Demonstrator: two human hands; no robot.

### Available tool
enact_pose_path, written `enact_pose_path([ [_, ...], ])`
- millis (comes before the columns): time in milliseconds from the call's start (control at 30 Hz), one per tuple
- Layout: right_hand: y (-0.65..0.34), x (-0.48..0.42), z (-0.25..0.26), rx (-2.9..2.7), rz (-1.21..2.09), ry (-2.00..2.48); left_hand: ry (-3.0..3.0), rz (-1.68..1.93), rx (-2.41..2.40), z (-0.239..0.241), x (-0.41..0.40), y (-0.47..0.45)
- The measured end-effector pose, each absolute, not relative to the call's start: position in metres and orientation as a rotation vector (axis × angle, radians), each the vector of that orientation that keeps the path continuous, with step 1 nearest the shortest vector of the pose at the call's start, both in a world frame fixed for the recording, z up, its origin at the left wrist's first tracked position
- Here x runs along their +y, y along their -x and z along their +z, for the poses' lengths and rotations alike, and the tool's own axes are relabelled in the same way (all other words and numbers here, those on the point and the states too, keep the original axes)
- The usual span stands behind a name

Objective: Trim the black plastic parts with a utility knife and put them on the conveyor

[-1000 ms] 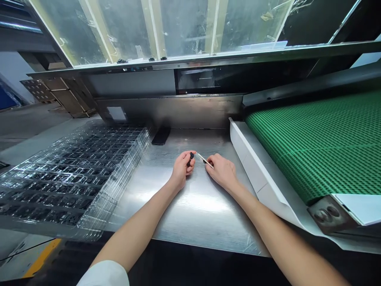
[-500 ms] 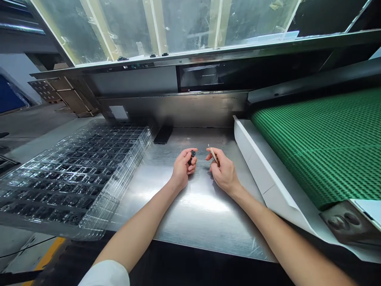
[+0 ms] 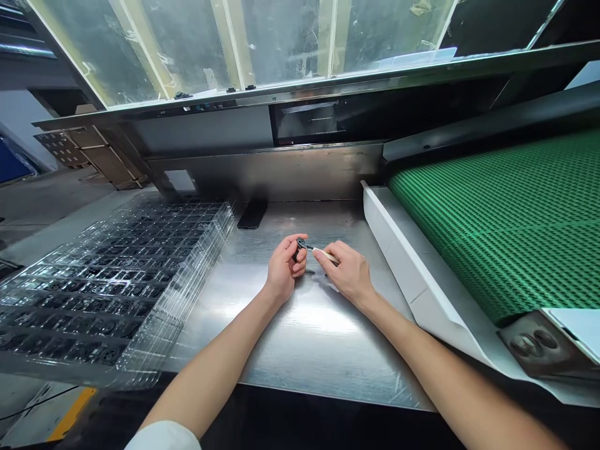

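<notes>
From here, the flat silver bench looks like glossy brushed metal; the stacked clear trays, shiny plastic; the wide green belt, rough mesh; the small black part, seemingly plastic.

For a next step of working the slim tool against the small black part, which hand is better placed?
The right, I'd judge: the right hand grips the slim tool, its tip pointing at the small black part. The left hand is occupied holding that part.
</notes>
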State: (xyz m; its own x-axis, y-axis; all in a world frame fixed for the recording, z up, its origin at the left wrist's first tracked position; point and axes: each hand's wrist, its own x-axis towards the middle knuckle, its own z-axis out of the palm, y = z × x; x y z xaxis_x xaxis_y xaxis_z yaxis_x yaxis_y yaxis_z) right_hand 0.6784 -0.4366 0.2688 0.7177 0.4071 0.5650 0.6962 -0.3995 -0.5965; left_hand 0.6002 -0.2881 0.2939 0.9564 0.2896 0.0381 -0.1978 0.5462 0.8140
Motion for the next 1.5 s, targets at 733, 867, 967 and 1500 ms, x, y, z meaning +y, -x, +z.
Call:
enact_pose_path([
  [733,-0.6748,-0.4383,0.2718,-0.841,-0.463,2.098,-0.909,0.312,0.122,0.2977,-0.2880,-0.5991],
  [867,-0.6753,-0.4383,0.2721,-0.864,-0.454,2.093,-0.907,0.317,0.128,0.2977,-0.2878,-0.5991],
  [967,-0.6769,-0.4385,0.2722,-0.847,-0.473,2.080,-0.915,0.311,0.127,0.2981,-0.2880,-0.5991],
  [1500,-0.6812,-0.4393,0.2697,-0.830,-0.406,2.070,-0.887,0.272,0.146,0.2960,-0.2863,-0.6011],
])
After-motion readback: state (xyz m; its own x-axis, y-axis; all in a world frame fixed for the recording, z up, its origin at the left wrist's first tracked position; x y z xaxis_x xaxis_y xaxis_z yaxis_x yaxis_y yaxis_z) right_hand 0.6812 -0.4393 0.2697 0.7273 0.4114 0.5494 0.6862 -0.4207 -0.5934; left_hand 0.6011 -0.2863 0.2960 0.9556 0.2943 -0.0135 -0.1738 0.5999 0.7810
